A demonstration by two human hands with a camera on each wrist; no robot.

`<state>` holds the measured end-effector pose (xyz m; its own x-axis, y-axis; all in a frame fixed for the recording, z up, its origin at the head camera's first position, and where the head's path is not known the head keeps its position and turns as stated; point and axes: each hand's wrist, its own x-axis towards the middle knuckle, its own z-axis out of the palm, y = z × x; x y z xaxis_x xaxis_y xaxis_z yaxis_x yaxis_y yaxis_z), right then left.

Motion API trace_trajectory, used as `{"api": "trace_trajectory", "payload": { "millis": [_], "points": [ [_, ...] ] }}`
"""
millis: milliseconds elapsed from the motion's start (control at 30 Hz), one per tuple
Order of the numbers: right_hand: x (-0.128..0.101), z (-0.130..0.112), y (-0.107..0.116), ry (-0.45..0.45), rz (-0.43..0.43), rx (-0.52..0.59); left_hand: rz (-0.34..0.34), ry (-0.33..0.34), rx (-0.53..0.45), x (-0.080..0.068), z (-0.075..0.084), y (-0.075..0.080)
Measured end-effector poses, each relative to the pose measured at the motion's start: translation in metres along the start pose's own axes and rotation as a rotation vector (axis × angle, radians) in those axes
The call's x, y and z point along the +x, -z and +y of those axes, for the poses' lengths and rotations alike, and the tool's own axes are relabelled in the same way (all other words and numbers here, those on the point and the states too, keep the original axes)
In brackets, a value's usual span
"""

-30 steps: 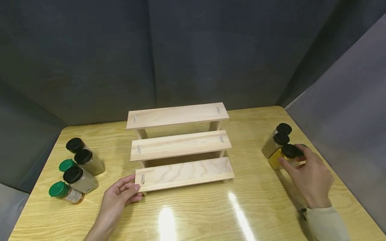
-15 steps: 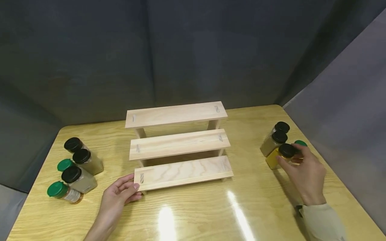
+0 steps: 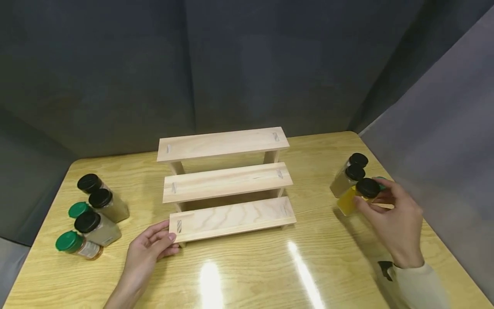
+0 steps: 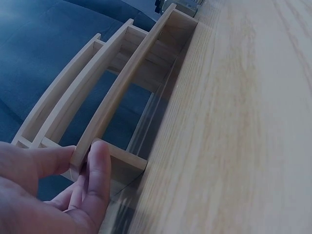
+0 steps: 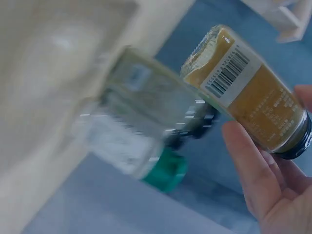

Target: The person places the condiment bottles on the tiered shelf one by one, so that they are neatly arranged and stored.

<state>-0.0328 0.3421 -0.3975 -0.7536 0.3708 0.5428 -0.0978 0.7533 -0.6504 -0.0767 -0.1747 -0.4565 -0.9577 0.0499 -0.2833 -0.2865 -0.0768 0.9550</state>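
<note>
In the head view a three-tier wooden spice rack [image 3: 231,219] stands mid-table. My left hand [image 3: 144,253] pinches the left end of its lowest board, thumb on top and fingers below; the left wrist view shows this grip on the board [image 4: 119,90] from close up. My right hand [image 3: 399,225] holds a spice jar [image 3: 348,201] of yellow powder by its upper part, near the black lid. In the right wrist view this jar [image 5: 246,95] is tilted, its barcode label showing, thumb and fingers on either side by the lid.
Beside the held jar stand two black-lidded jars [image 3: 342,183] and a green-lidded one [image 3: 380,181], partly behind my right hand. Several more jars [image 3: 103,229] with black or green lids are grouped at the table's left. Dark curtains [image 3: 239,64] hang behind the table [image 3: 254,270].
My right hand has tightened its hold on the yellow jar and tilted it up from where it stood. The left hand keeps its grip on the rack. The head view has shifted slightly.
</note>
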Motion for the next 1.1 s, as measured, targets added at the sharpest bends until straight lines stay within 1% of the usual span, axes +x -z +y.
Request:
{"api": "trace_trajectory", "payload": {
  "millis": [67, 200, 333, 467, 600, 733, 933, 1100],
  "points": [
    [0.003, -0.011, 0.002, -0.002, 0.0, 0.044, 0.002, -0.008, -0.007, 0.0, 0.0, 0.0],
    [0.012, -0.036, 0.006, 0.028, -0.027, 0.135, 0.012, -0.009, -0.007, 0.0, 0.001, 0.0],
    [0.023, -0.059, 0.006, 0.073, -0.058, 0.178, 0.015, -0.007, -0.01, 0.001, 0.002, 0.001],
    [0.034, -0.077, 0.003, 0.12, -0.098, 0.214, 0.009, -0.008, -0.018, 0.001, 0.001, 0.001],
    [0.044, -0.091, -0.002, 0.176, -0.136, 0.256, 0.008, -0.005, -0.027, 0.001, 0.001, 0.0],
    [0.053, -0.101, -0.008, 0.21, -0.169, 0.286, 0.012, -0.003, -0.036, 0.002, 0.0, -0.002],
    [0.066, -0.117, -0.017, 0.217, -0.223, 0.326, 0.005, -0.008, -0.033, 0.002, 0.0, -0.001],
    [0.077, -0.131, -0.026, 0.22, -0.265, 0.357, 0.003, -0.023, -0.053, 0.002, -0.001, -0.001]
  ]
}}
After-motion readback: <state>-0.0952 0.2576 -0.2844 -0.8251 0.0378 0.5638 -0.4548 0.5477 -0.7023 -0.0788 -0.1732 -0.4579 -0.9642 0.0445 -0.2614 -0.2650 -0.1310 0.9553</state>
